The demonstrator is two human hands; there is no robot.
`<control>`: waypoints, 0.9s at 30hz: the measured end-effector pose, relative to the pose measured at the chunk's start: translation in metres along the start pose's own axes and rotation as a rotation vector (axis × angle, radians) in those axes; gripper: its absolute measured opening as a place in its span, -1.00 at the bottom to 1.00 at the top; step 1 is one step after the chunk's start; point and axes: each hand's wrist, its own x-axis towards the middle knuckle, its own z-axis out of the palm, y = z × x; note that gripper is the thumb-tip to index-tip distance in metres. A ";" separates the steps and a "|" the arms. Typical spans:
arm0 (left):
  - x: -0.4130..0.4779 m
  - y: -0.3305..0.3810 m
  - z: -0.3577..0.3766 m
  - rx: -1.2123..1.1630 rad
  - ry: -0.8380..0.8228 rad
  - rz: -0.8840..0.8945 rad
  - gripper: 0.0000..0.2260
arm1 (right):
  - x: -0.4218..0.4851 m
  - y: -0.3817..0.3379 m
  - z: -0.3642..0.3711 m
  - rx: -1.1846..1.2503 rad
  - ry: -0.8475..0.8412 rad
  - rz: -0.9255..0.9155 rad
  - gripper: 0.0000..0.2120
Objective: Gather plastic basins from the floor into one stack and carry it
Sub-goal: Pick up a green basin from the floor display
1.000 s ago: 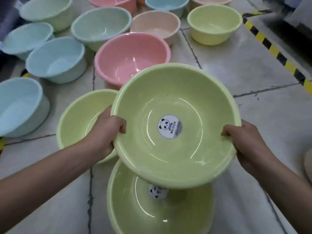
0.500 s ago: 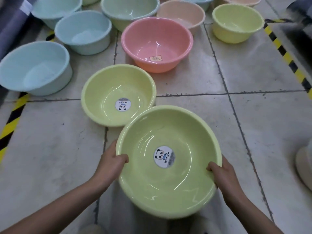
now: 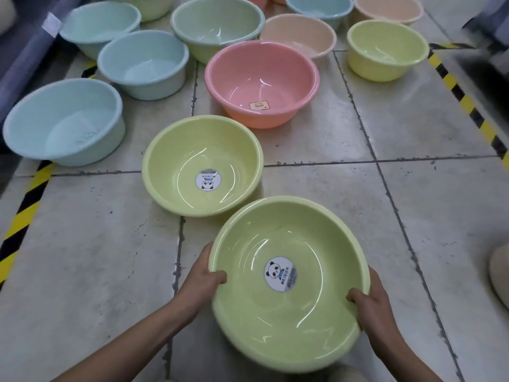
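left hand (image 3: 202,282) grip, right hand (image 3: 369,297) grip both clamped on green basin (image 3: 286,312) rim, thumbs inside.

Bare grey floor tiles (image 3: 413,210) are left open on the right, while the way ahead is blocked by a round yellow-green plastic basin (image 3: 202,158) and, behind it, a round pink plastic basin (image 3: 261,78).

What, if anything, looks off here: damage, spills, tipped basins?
Nothing stands out. The green floor basin and pink basin sit upright, no cracks or spills showing. Only the held basin tilts, left hand and right hand gripping its rim.
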 end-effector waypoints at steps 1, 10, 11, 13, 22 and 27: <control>0.001 0.004 -0.002 0.003 -0.009 0.032 -0.42 | -0.003 -0.001 -0.003 0.014 0.015 -0.009 -0.45; 0.008 0.102 -0.054 -0.260 0.118 0.335 -0.57 | -0.009 -0.136 0.009 0.019 0.055 -0.318 -0.51; 0.013 0.113 -0.067 -0.310 0.152 0.327 -0.61 | -0.003 -0.156 0.019 -0.004 0.022 -0.352 -0.53; 0.029 0.126 -0.096 -0.374 0.225 0.308 -0.66 | 0.011 -0.195 0.048 -0.066 -0.050 -0.398 -0.58; 0.113 0.108 -0.184 -0.300 0.316 0.184 -0.60 | 0.071 -0.271 0.196 -0.192 -0.192 -0.273 -0.49; 0.149 0.094 -0.201 -0.256 0.262 0.102 -0.55 | 0.088 -0.246 0.228 -0.220 -0.131 -0.161 -0.49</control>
